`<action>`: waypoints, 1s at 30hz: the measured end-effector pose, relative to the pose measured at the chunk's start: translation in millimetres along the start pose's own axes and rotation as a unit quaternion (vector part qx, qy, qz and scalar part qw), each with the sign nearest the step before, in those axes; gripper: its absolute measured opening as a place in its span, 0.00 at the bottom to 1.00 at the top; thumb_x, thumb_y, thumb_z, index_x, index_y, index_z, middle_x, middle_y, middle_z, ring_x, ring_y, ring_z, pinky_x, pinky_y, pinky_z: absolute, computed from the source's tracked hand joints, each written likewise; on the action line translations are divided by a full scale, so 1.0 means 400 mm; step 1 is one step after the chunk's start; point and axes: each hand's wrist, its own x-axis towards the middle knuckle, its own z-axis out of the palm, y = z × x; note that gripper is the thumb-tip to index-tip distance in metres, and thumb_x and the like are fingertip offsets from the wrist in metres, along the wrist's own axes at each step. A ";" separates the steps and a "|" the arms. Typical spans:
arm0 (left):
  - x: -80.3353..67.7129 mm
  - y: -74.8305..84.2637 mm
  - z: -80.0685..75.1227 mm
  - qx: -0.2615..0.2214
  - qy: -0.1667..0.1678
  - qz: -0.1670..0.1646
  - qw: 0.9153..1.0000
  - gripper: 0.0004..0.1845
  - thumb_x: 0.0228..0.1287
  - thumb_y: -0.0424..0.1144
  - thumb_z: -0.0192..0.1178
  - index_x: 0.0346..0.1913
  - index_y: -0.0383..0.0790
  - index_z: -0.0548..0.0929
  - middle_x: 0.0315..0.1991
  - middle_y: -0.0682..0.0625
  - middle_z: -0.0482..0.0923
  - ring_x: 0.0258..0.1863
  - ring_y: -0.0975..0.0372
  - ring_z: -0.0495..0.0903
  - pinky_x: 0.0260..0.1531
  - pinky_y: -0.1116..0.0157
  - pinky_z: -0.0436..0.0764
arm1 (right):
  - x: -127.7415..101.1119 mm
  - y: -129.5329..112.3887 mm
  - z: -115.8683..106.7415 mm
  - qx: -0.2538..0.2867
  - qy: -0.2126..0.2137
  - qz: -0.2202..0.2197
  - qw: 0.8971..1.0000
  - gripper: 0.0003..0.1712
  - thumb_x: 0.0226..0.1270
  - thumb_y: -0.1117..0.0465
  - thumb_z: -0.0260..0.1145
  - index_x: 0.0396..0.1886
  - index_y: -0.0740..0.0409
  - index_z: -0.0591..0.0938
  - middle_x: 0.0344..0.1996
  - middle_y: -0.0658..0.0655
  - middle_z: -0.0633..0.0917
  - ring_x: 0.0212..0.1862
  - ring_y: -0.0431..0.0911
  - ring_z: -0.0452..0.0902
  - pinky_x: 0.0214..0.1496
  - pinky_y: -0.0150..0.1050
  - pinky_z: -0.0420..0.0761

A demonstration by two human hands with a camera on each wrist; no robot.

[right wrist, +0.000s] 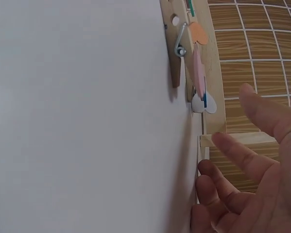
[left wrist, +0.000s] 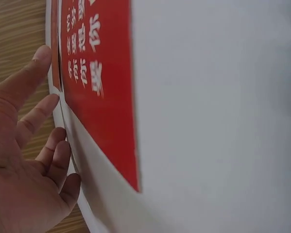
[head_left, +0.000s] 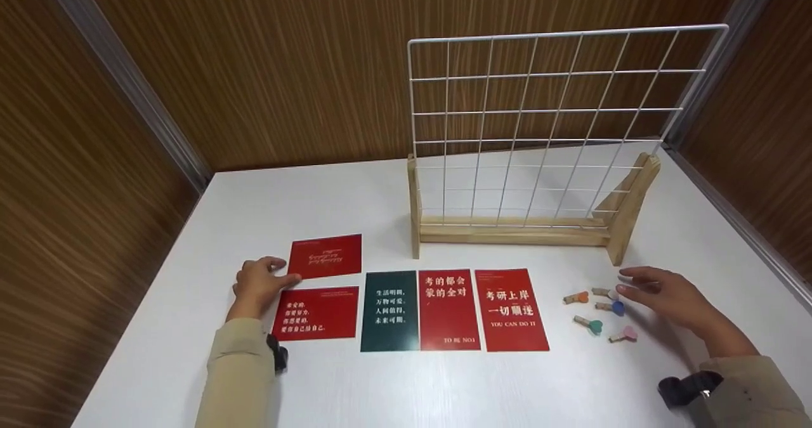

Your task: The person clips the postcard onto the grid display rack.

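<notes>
My left hand (head_left: 257,283) is at the left edge of a red card (head_left: 327,257) lying sideways, thumb by its lower corner and fingers loosely bent. Just below lies another red card (head_left: 317,314) with white writing, also large in the left wrist view. To the right, a dark green card (head_left: 390,312) and two upright red cards (head_left: 449,309) form a row. My right hand (head_left: 666,298) hovers beside several small wooden clothespins with hearts, among them an orange one (head_left: 576,297), a green one (head_left: 589,324) and a pink one (head_left: 623,334). Its fingers are spread and hold nothing.
A white wire grid (head_left: 536,109) stands upright in a wooden base (head_left: 514,234) behind the cards. The white table (head_left: 406,390) meets wood-grain panels (head_left: 285,66) at the back and sides. Each wrist wears a black camera (head_left: 688,390).
</notes>
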 end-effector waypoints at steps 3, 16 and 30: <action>-0.001 0.002 0.002 -0.003 0.008 -0.007 1.000 0.32 0.56 0.45 0.69 0.61 0.33 0.73 0.60 0.34 0.67 0.58 0.42 0.62 0.56 0.44 0.61 | 0.005 -0.003 0.003 0.009 -0.006 -0.002 1.000 0.36 0.67 0.43 0.61 0.60 0.70 0.73 0.55 0.75 0.74 0.56 0.70 0.69 0.50 0.61 0.73; -0.014 0.031 0.014 -0.011 0.019 -0.041 0.999 0.27 0.57 0.43 0.67 0.57 0.31 0.76 0.53 0.36 0.68 0.54 0.42 0.64 0.53 0.46 0.68 | 0.017 0.014 0.009 -0.011 -0.013 -0.010 1.000 0.26 0.67 0.46 0.63 0.49 0.65 0.81 0.49 0.69 0.80 0.52 0.67 0.72 0.47 0.60 0.74; -0.012 0.053 0.015 -0.033 0.014 -0.073 0.997 0.23 0.58 0.39 0.66 0.52 0.28 0.76 0.47 0.34 0.76 0.44 0.45 0.79 0.42 0.53 0.79 | 0.023 0.012 0.014 -0.019 0.002 -0.016 1.000 0.15 0.63 0.52 0.67 0.39 0.60 0.84 0.39 0.60 0.84 0.43 0.56 0.76 0.37 0.41 0.74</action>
